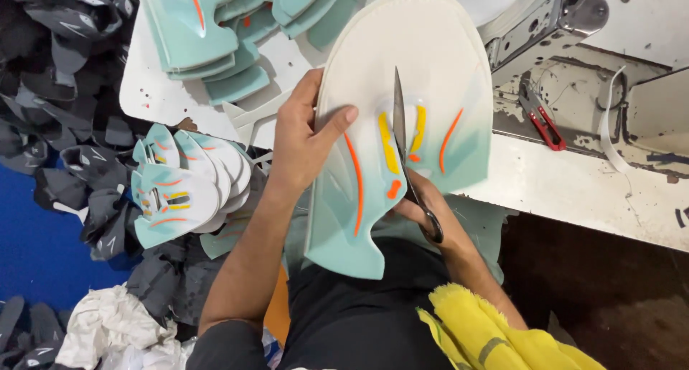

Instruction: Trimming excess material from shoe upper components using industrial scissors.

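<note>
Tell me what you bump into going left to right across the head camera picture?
Dark fabric pieces → stack of cut mint-and-white pieces → left hand → scissors → red thread snips → white strap.

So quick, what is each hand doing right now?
Left hand: closed on the white and teal shoe upper piece, thumb on top.
Right hand: closed on the scissors, mostly hidden behind the piece.

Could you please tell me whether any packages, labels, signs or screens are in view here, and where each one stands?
None are in view: no package, label, sign or screen.
The left hand holds a white and mint shoe upper piece with orange and yellow stripes.
The right hand works scissors along its middle.
Stacks of like pieces lie at the left.
</note>
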